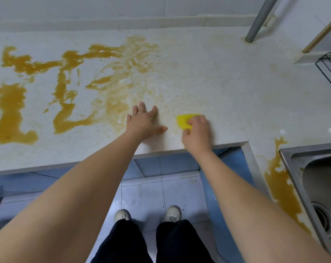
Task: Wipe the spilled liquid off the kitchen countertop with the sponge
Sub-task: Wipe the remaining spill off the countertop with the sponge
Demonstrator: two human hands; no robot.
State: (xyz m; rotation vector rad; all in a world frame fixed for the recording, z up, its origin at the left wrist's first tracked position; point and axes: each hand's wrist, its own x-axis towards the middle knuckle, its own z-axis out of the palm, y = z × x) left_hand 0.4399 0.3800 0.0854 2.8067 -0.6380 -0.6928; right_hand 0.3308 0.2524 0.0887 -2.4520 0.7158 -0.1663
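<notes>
Sponge, yellow, sits on the pale countertop near its front edge, and everything else is placed here from it. Right hand lies over the sponge's right half, fingers curled down around it and thumb tucked against its near side, so only the left corner of the sponge shows. Left hand rests flat on the countertop just to the left of the sponge, apart from it, fingers straight and spread, thumb pointing toward the sponge, a ring on 1 finger. Farther left of the sponge lies the spilled liquid, orange-brown, in thick pools and strips; between those pools and the left hand it thins into a smeared, streaky patch. Well to the right of the sponge a second puddle runs along the countertop beside the rim of a steel sink, whose drain shows near the bottom. Behind the sponge and to the right, a grey metal pole stands on the countertop near the wall, and a black wire rack sits at the far right edge. Below the sponge, past the counter's front edge, are a tiled floor, 2 white shoes and dark trousers.
</notes>
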